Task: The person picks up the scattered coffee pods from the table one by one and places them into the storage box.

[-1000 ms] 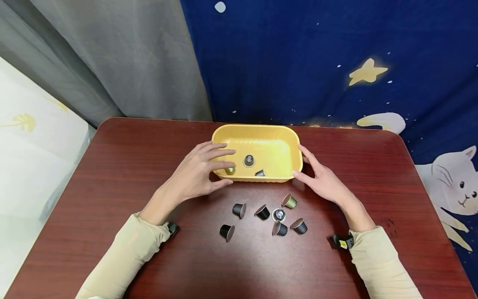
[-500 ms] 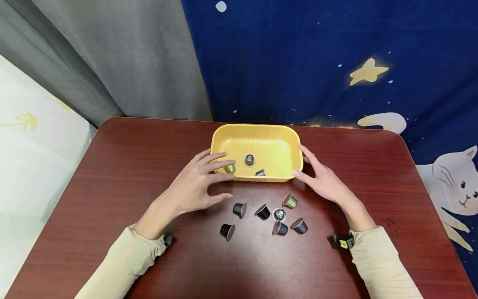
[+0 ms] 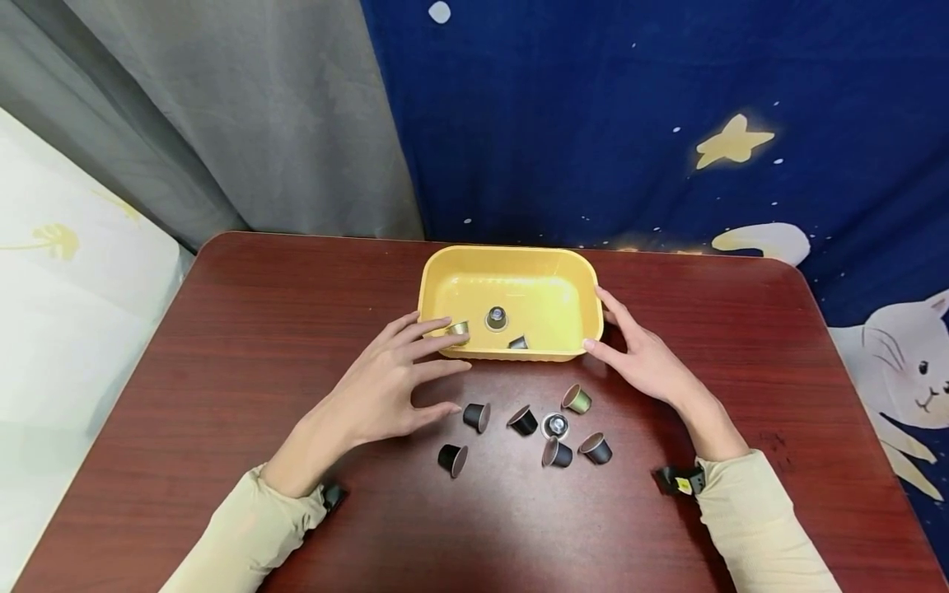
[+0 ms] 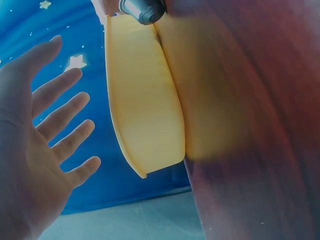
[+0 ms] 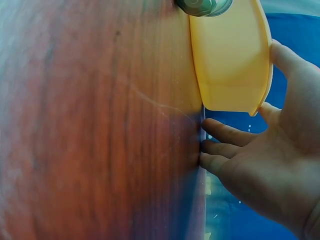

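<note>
A yellow plastic tray [image 3: 549, 296] stands at the middle of the dark red table [image 3: 245, 329]. Inside it lie a gold capsule [image 3: 457, 329], a silver-topped one [image 3: 496, 317] and a dark one [image 3: 518, 343]. My left hand [image 3: 385, 383] hovers open with spread fingers just in front of the tray's front-left corner, holding nothing; its palm [image 4: 35, 150] faces the tray wall [image 4: 145, 100]. My right hand [image 3: 641, 354] rests straight fingers and thumb against the tray's right end [image 5: 232, 55]. Nearest the left fingertips lies a dark capsule [image 3: 475, 416].
Several more capsules lie loose in front of the tray: dark ones [image 3: 522, 420] [image 3: 451, 459] [image 3: 556, 453], a green one [image 3: 575, 399] and a silver-topped one [image 3: 553, 425]. A grey curtain [image 3: 222, 123] and a blue star-print cloth [image 3: 667, 107] hang behind the table.
My left hand has drawn back from the tray's left rim toward me and now hovers over the table by the loose capsules. The right hand and tray have stayed put.
</note>
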`<state>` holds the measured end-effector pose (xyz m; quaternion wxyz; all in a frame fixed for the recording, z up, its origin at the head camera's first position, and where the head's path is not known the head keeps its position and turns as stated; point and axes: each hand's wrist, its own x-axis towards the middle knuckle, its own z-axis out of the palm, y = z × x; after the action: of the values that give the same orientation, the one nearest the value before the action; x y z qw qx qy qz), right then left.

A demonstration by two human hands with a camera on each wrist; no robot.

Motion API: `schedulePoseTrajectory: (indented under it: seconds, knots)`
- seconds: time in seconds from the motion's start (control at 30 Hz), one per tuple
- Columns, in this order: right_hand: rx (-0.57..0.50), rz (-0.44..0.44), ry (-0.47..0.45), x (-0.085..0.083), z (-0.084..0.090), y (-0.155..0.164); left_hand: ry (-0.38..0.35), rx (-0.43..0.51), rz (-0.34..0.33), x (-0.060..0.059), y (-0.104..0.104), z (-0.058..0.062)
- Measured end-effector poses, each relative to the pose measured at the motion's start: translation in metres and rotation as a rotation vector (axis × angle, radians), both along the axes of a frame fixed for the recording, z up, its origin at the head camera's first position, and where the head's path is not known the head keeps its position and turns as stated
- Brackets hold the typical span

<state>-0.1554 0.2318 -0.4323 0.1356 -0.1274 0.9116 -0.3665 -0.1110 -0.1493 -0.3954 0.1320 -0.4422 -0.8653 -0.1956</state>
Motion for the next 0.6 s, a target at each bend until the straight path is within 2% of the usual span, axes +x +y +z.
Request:
schedulePoseTrajectory:
  seconds: [0.33, 0.6]
  knots:
    - [-0.001, 0.007, 0.004, 0.001, 0.001, -0.002, -0.047, -0.058, 0.004, 0.018, 0.002, -0.002]
    - [0.011, 0.006, 0.006, 0.0, 0.002, -0.001, -0.021, -0.078, -0.001, 0.026, 0.003, 0.001]
